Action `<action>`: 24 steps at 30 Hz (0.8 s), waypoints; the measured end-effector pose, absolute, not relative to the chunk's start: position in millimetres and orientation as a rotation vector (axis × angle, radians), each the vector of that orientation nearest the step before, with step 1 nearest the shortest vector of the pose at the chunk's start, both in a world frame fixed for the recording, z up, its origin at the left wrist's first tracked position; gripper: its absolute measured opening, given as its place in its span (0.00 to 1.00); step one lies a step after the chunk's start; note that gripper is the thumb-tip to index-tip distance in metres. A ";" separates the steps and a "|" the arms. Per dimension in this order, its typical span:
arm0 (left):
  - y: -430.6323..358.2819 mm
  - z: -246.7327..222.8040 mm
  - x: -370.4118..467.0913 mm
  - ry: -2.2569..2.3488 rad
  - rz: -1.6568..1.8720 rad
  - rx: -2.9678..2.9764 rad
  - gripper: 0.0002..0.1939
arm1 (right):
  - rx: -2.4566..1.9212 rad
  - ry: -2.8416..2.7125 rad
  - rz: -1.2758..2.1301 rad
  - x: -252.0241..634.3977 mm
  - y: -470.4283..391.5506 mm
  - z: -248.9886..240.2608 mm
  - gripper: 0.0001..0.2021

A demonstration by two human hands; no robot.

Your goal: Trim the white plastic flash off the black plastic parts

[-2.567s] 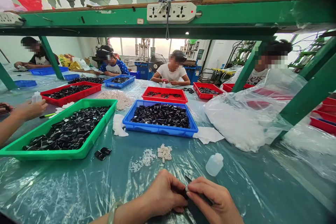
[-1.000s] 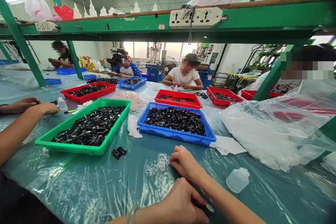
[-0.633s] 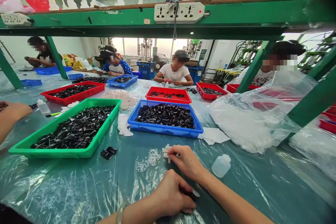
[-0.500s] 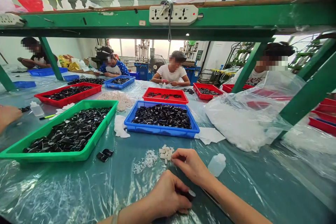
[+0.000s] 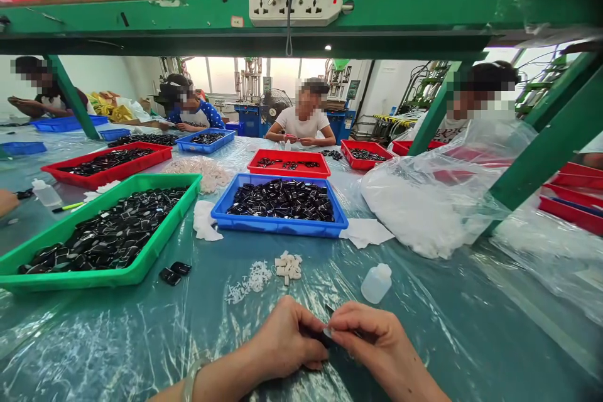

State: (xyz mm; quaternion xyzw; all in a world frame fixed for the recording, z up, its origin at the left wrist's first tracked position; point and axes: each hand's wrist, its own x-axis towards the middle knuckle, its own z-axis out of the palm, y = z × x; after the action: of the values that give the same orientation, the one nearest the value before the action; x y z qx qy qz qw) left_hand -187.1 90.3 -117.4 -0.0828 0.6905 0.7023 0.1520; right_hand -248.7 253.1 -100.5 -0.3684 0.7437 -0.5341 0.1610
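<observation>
My left hand [image 5: 292,336] is closed around a small black glossy part [image 5: 321,337], mostly hidden by the fingers. My right hand [image 5: 377,336] meets it from the right, thumb and fingertips pinched together at a pale spot on the part; whatever these fingertips hold is too small to make out. Just beyond the hands lie a pile of cream-coloured small blocks [image 5: 288,267] and a heap of white small bits [image 5: 249,281]. A translucent squeeze bottle [image 5: 377,283] leans on the table past my right hand. Two or so black parts [image 5: 174,272] lie to the left.
A green tray [image 5: 141,269] and a blue tray [image 5: 277,226], both full of black parts, stand ahead. White paper [image 5: 367,232] and a clear bag [image 5: 414,220] lie right of them. A green shelf beam [image 5: 188,22] crosses above. Several people sit across the table; another person's hand [image 5: 6,202] shows at left.
My right hand has drawn back from the cream-coloured blocks to the black part in my left hand. The whole view has shifted slightly.
</observation>
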 end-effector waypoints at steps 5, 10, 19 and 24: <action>90.8 -114.4 -187.2 1.944 2.037 -0.234 0.09 | -1.277 2.257 -1.544 -246.0 251.8 -105.8 0.08; 91.2 -114.5 -186.4 1.962 2.036 -0.214 0.08 | -1.390 2.339 -1.529 -246.1 253.1 -107.3 0.07; 91.7 -117.9 -185.8 1.961 2.057 -0.234 0.06 | -1.695 2.416 -1.334 -243.8 261.1 -107.9 0.07; 92.1 -119.0 -185.9 1.973 2.039 -0.244 0.07 | -1.714 2.433 -1.316 -242.3 260.2 -107.0 0.08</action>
State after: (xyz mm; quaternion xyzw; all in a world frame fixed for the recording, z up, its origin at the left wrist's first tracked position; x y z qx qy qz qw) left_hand -185.9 92.1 -119.0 -0.0848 0.6854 0.7082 0.1463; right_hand -242.3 260.2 -107.0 -0.5259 0.7465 -0.4037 -0.0563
